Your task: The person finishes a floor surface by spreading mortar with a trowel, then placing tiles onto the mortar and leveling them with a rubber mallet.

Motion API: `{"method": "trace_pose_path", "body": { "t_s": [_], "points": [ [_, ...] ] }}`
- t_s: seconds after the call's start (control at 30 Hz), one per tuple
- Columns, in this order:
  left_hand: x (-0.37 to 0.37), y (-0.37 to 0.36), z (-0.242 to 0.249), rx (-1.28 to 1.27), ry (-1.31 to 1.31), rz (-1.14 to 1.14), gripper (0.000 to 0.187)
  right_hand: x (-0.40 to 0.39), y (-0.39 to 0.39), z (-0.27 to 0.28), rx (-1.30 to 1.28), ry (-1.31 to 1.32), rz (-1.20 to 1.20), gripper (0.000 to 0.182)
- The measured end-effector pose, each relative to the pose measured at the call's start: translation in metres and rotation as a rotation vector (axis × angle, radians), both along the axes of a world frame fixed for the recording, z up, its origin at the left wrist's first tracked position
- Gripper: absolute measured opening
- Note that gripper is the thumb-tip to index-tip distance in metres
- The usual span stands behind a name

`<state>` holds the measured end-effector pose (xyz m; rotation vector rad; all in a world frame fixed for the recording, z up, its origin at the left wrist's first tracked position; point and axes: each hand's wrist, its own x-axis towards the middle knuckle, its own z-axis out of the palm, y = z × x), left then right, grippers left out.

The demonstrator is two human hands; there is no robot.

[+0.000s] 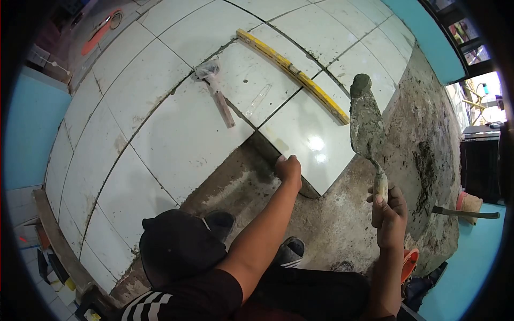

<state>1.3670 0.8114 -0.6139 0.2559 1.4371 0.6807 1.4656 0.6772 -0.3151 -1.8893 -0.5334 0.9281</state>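
Observation:
My left hand (289, 170) is closed at the near left edge of a glossy white floor tile (316, 134), its fingertips partly hidden. A dark gap shows under that edge. In my right hand (390, 214) is a trowel (367, 125), held upright by its wooden handle, its blade coated with grey mortar. Across the tiles beyond lies a yellow spirit level (292, 72), one end on the tile by my left hand. A mallet (216, 93) with a pale head and wooden handle rests on the tiles to the left.
Rough bare concrete (257, 198) lies before my shoes (292, 250), with wet mortar (425, 166) at right. A black cap (179, 246) covers the lower left. A wooden-handled tool (465, 213) and orange container (409, 264) are at right, an orange tool (96, 37) at far left.

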Motion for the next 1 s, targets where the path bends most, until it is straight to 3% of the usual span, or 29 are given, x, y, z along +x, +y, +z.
{"method": "trace_pose_path", "body": {
  "t_s": [0.3, 0.63, 0.83, 1.0],
  "points": [
    [-0.005, 0.006, 0.006, -0.121, -0.073, 0.027, 0.05, -0.005, 0.001, 0.0, -0.028, -0.023, 0.011, 0.035],
    [-0.006, 0.012, 0.016, -0.193, -0.146, 0.148, 0.054, -0.008, 0.005, -0.003, -0.064, -0.058, 0.03, 0.035],
    [-0.004, 0.014, -0.009, -0.277, -0.146, 0.146, 0.054, -0.007, 0.005, -0.009, -0.006, -0.069, 0.012, 0.035],
    [-0.008, 0.024, 0.024, -0.299, -0.067, 0.147, 0.045, -0.009, 0.005, -0.008, -0.015, -0.06, -0.007, 0.035]
  ]
}}
